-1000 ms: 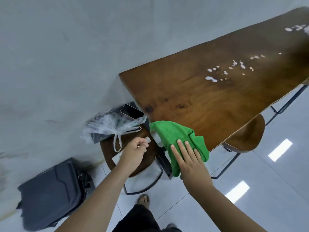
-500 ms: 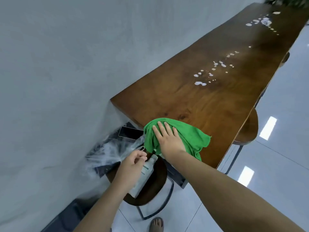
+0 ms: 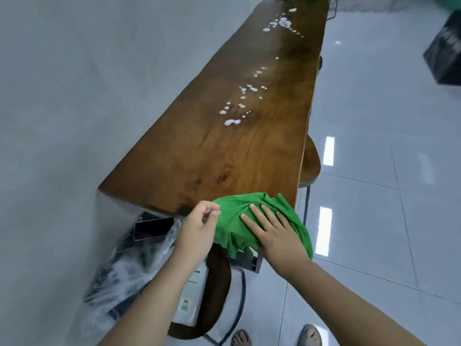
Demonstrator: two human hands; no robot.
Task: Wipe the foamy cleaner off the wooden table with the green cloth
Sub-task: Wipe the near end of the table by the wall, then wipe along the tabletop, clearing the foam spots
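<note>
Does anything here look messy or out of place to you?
Yes: white foam blobs trail along the wooden table toward its far end, unwiped. The green cloth lies bunched at the near corner, half hanging off the edge, under the right hand. A phone rests on crinkled plastic below.

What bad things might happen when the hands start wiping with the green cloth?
The crumpled green cloth hangs over the near end of the long wooden table, under the flat right hand; it might slip off. The white foam blobs lie far up the table, so wiping may smear them. The left hand only pinches the cloth's edge.
</note>
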